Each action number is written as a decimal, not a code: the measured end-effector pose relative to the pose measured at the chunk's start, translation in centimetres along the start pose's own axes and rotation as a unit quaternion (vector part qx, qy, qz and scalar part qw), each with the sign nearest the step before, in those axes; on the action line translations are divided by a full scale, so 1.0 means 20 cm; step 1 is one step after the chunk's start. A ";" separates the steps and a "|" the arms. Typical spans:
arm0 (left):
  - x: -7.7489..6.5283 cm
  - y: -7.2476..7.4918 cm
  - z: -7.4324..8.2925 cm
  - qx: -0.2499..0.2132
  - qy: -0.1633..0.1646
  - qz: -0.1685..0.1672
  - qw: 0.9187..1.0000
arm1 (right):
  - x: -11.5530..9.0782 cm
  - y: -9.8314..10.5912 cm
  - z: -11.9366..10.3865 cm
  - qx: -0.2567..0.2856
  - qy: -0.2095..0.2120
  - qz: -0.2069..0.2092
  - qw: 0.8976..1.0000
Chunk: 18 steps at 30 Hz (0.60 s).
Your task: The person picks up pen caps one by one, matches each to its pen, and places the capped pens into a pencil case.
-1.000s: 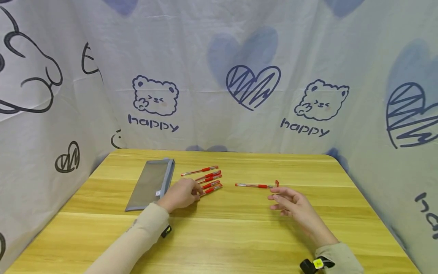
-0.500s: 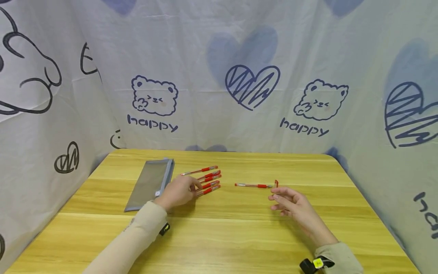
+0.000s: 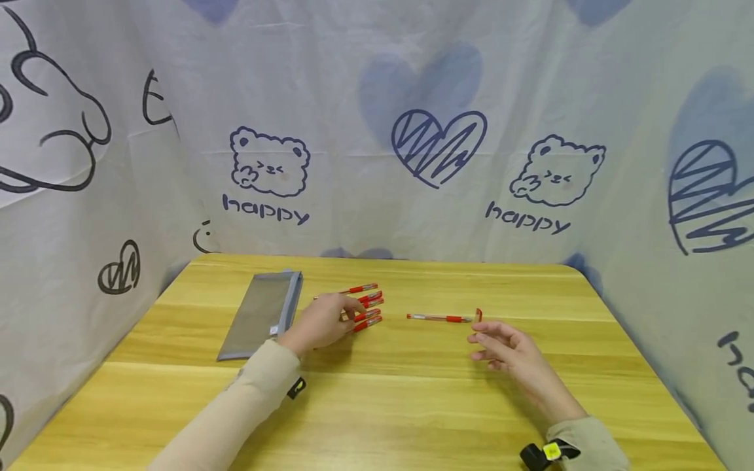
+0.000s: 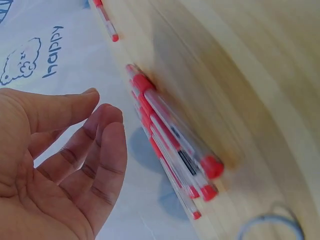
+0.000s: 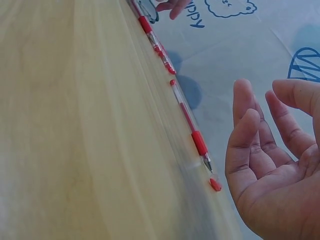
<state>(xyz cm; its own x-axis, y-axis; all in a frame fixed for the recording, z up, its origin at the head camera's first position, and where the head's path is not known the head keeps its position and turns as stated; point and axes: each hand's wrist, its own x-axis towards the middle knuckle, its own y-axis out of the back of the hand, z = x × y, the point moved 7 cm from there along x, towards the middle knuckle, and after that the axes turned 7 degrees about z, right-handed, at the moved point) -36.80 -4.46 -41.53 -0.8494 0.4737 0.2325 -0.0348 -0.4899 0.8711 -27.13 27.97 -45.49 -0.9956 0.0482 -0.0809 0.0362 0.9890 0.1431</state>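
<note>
Several red gel pens (image 3: 370,323) lie side by side left of the table's middle, caps to the right. My left hand (image 3: 324,322) hovers over their left ends, hiding part of them. In the left wrist view, that hand (image 4: 65,150) has loosely bent fingers, apart from the pens (image 4: 160,120), and holds nothing. One uncapped red gel pen (image 3: 438,318) lies alone to the right, its bare tip pointing right. Its red cap (image 3: 478,315) is just beyond the tip. Beside the cap is my right hand (image 3: 512,356), fingers relaxed and holding nothing, as the right wrist view confirms.
A grey mesh zip pouch (image 3: 256,320) lies flat on the left of the wooden table (image 3: 400,418), close to my left hand. White printed cloth (image 3: 347,131) hangs behind the table and along both sides.
My left hand first drew slightly left, then shifted right and a little away from me over the pens. The right hand, the uncapped pen and the cap stay in place.
</note>
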 end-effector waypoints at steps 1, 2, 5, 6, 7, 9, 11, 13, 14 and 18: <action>0.01 0.00 0.01 -0.003 -0.005 0.002 1.000 | 0.00 0.00 0.00 0.000 -0.001 0.002 1.000; 0.01 -0.01 0.02 -0.006 -0.007 0.003 1.000 | 0.01 0.01 0.00 0.000 -0.002 0.004 1.000; 0.03 -0.03 0.05 -0.019 -0.013 0.001 1.000 | 0.01 0.01 0.01 0.001 -0.008 0.008 1.000; 0.03 -0.04 0.05 -0.025 -0.017 -0.001 1.000 | 0.01 0.02 0.02 0.001 -0.011 0.010 1.000; 0.04 -0.05 0.06 -0.031 -0.021 -0.001 0.999 | 0.02 0.02 0.02 0.001 -0.014 0.011 1.000; 0.04 -0.06 0.08 -0.041 -0.028 -0.003 0.999 | 0.02 0.02 0.03 0.001 -0.019 0.013 1.000; 0.05 -0.08 0.10 -0.050 -0.032 -0.005 0.998 | 0.02 0.03 0.04 -0.001 -0.023 0.015 1.000; 0.05 -0.09 0.11 -0.056 -0.032 -0.007 0.998 | 0.02 0.03 0.04 -0.003 -0.024 0.017 1.000; 0.06 -0.10 0.12 -0.058 -0.031 -0.008 0.998 | 0.03 0.03 0.05 -0.004 -0.023 0.018 1.000; 0.07 -0.12 0.15 -0.062 -0.030 -0.014 0.998 | 0.03 0.03 0.04 -0.005 -0.018 0.021 1.000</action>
<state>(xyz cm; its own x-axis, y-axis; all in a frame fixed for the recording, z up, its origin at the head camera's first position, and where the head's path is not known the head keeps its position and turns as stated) -36.37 -0.52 -41.98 -0.8149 0.5288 0.2373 -0.1256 -0.5608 0.8184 -27.63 28.79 -46.32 -0.9893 0.0950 -0.1106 0.0771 0.9847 0.1565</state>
